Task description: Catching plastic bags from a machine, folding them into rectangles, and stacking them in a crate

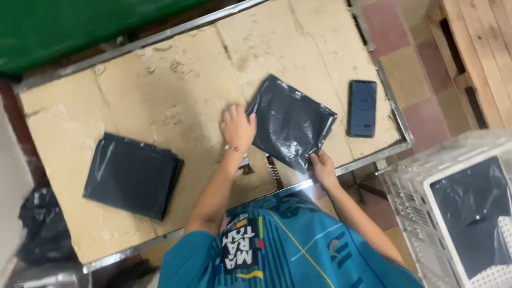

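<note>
So the person is leaning over a desk [160, 90] topped with beat-up cardboard and framed in metal, working on a dark grey plastic mailer bag [290, 121] that lies flat a bit right of the middle. In this head view the arms come up from the bottom edge, so the hand on the picture's left, with a thin bracelet at the wrist, is the left hand [238, 127]; it's pressed palm down right at the bag's left edge, fingers [230, 113] spread apart on the cardboard and touching the plastic. The right hand [321, 162] has the bag's near corner, down by the desk's front rail, with its fingers pinched shut on the plastic. A stack of the same dark bags [132, 175] sits well apart on the left side of the desk, neatly piled. A dark smartphone [362, 108] lies face up just right of the bag, near the desk's right edge, not touching it. Off the desk to the lower right there's a white plastic crate [421, 197] with something dark inside, and a wooden pallet [480, 48] up in the top right corner.
</note>
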